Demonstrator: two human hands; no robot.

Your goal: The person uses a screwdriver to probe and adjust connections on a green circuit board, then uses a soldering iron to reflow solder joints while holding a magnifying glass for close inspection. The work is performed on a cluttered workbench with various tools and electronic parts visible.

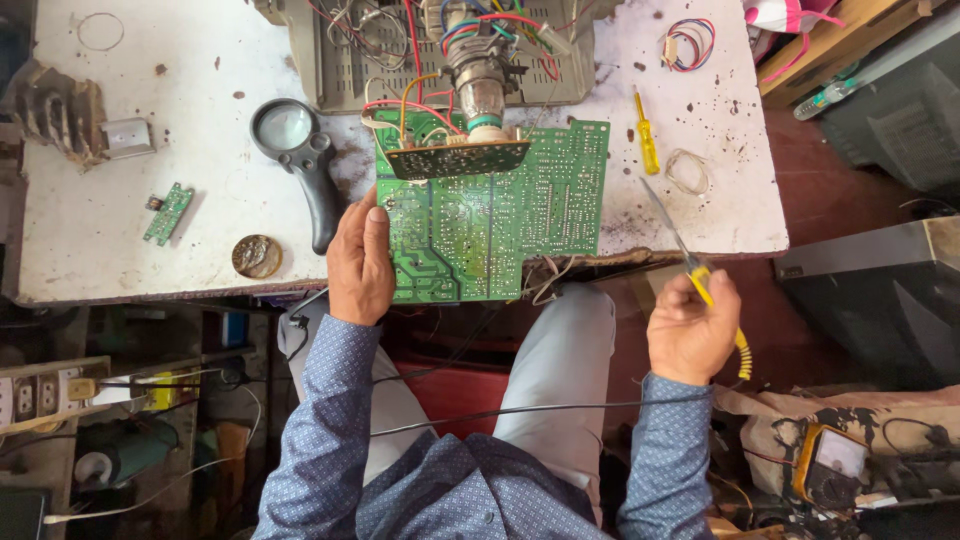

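With the left hand (360,262) gripping the edge of the green circuit board (495,215) at the table (100,215) edge, the right hand (690,328) is closed around a yellow-handled soldering iron (690,262), apparently mid-inspection, needing precise tip placement next.

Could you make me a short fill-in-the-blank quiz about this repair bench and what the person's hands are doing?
1. The left hand steadies a large circuit board whose colour is ____.
2. The right hand holds a tool with a ____ handle.
3. The black magnifying glass lies to the ____ of the board.
4. A small yellow screwdriver lies on the ____ table.

Missing words: green; yellow; left; white
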